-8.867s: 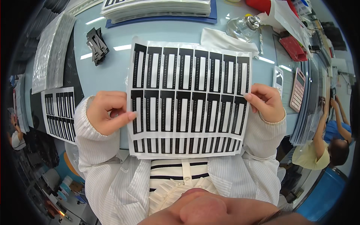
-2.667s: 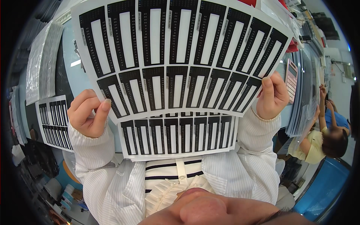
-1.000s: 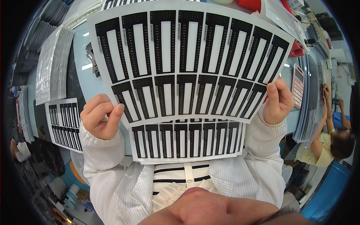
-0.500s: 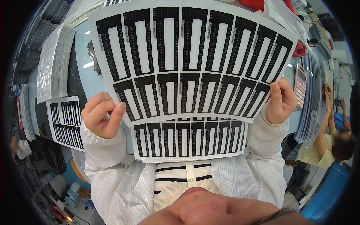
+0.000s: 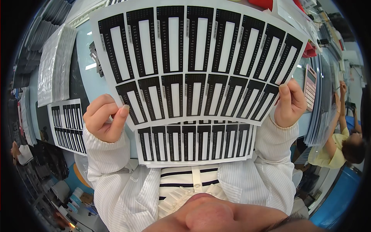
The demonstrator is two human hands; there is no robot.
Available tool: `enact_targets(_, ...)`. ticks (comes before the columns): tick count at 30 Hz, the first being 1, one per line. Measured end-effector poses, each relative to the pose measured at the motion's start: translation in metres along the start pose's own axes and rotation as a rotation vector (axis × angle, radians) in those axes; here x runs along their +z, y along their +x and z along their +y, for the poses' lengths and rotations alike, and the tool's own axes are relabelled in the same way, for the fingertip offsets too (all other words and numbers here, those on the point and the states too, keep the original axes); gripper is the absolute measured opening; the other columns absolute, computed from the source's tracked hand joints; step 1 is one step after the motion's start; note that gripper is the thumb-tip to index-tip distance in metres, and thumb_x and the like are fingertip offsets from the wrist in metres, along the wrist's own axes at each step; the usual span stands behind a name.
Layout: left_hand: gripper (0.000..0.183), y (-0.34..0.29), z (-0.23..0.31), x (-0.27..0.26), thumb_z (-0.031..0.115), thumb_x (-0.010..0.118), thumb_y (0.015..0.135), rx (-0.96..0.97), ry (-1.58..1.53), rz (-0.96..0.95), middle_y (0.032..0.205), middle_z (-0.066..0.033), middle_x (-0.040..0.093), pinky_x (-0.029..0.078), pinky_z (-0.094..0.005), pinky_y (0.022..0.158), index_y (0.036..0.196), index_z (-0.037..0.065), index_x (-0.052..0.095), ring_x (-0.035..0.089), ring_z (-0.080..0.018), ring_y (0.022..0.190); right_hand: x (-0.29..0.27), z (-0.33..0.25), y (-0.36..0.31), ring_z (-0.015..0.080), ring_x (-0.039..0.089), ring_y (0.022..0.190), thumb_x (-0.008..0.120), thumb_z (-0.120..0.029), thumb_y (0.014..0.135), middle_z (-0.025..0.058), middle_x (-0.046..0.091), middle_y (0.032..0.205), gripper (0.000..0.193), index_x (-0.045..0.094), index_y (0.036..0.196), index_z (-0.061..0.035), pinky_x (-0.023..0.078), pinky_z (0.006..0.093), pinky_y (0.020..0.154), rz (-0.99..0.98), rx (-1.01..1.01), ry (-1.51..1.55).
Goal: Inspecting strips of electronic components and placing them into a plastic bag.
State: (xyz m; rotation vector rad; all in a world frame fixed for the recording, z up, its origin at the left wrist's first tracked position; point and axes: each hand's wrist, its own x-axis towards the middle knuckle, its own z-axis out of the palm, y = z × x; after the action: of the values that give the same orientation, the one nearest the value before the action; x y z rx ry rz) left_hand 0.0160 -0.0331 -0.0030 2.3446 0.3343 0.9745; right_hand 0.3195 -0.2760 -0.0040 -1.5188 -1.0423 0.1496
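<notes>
Between my two hands I hold up a white sheet of printed labels [image 5: 154, 78], with two rows of black rectangular frames around white strips. My left hand [image 5: 105, 117] pinches its lower left edge between thumb and finger. At the lower right edge my right hand [image 5: 289, 103] pinches it the same way. Below the raised sheet, close to my body, lies a stack of like sheets [image 5: 195, 144], its upper part hidden by the held one. One more such sheet [image 5: 68, 125] lies apart, left of my left hand.
At the left stands a plastic-wrapped stack of flat sheets [image 5: 57, 63] on the table [image 5: 88, 79]. Small dark cut pieces [image 5: 96, 58] lie behind the held sheet. On the right are a pink calculator [image 5: 310, 87] and a pile of flat clear-edged sheets [image 5: 320, 100]. A co-worker [image 5: 336, 149] works farther right.
The held sheet has shifted up very slightly; both my hands keep their grip. The co-worker at the right has moved their arms and head a little.
</notes>
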Motion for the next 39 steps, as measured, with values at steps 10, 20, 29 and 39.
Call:
enact_targets(10,0.016,-0.003,0.003,0.001,0.000,0.066,0.066,-0.016,-0.002,0.017,0.053,-0.0050,0.046,0.026,-0.0229,0.038,0.058,-0.001,0.053,0.038,-0.0120,0.042,0.001,0.001,-0.002,0.0039,0.040,0.058,0.051,-0.002,0.087,0.0031,0.054,0.075,0.011,0.057,0.090,0.0063,0.028,0.0167,0.053,-0.006,0.003,0.017)
enact_targets(20,0.016,0.001,-0.001,0.000,-0.001,0.066,0.066,-0.009,-0.006,0.012,0.053,-0.0051,0.046,0.026,-0.0232,0.039,0.058,-0.001,0.053,0.038,-0.0118,0.042,0.003,0.001,0.005,0.0052,0.042,0.048,0.059,-0.002,0.083,0.0032,0.050,0.066,0.007,0.056,0.085,0.0047,0.030,0.0173,0.043,0.038,-0.037,0.007)
enact_targets(29,0.016,-0.003,-0.001,0.001,0.000,0.066,0.068,0.017,-0.011,0.004,0.054,-0.0051,0.046,0.025,-0.0225,0.039,0.059,-0.001,0.053,0.037,-0.0112,0.043,0.003,0.000,0.001,0.0052,0.043,0.048,0.059,0.000,0.083,0.0042,0.052,0.067,0.006,0.056,0.083,0.0048,0.031,0.0169,0.042,0.036,-0.032,0.007)
enact_targets(39,0.010,-0.006,0.004,-0.003,0.000,0.063,0.072,-0.048,0.008,-0.005,0.061,-0.0078,0.052,0.026,-0.0199,0.042,0.066,-0.004,0.056,0.040,-0.0100,0.047,0.009,-0.001,0.002,0.0048,0.043,0.048,0.060,0.000,0.081,0.0035,0.052,0.064,0.005,0.058,0.082,0.0045,0.030,0.0170,0.042,0.020,-0.012,0.048)
